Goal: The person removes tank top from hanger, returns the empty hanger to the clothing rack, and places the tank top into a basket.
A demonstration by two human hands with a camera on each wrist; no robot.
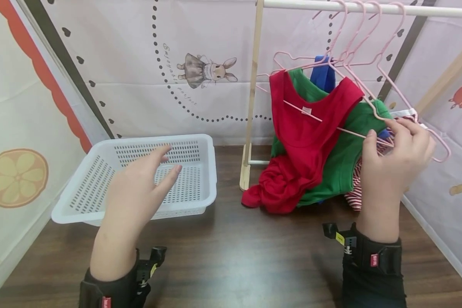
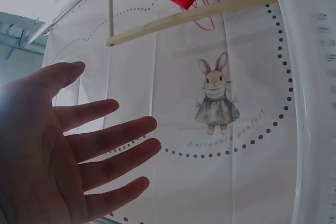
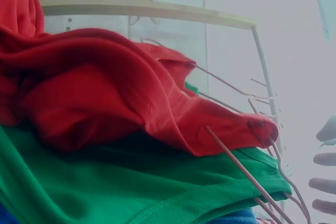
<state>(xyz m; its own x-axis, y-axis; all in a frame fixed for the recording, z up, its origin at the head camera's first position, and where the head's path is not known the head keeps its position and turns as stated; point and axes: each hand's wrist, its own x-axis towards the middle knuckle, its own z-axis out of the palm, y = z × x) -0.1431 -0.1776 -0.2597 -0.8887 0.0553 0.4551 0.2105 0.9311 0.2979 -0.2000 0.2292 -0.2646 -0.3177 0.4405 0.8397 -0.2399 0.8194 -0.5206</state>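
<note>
A red sleeveless top (image 1: 306, 128) hangs on a pink hanger (image 1: 350, 131) whose lower bar crosses its neck opening. Close behind it hangs a green garment (image 1: 340, 164), with a blue one (image 1: 323, 77) and a red-and-white striped one (image 1: 356, 184) farther back. My right hand (image 1: 396, 158) is at the hanger's right end, thumb and fingertips apart on either side of it. In the right wrist view its straight fingers (image 3: 323, 184) show at the edge, beside the hangers. Over the white basket (image 1: 209, 171), my left hand (image 1: 136, 188) hovers with spread fingers and holds nothing.
A white rail (image 1: 369, 7) on a wooden post (image 1: 253, 85) carries several pink hangers. The dark wooden tabletop (image 1: 246, 252) lies in front. Printed cloth walls (image 1: 208, 34) stand behind and at both sides.
</note>
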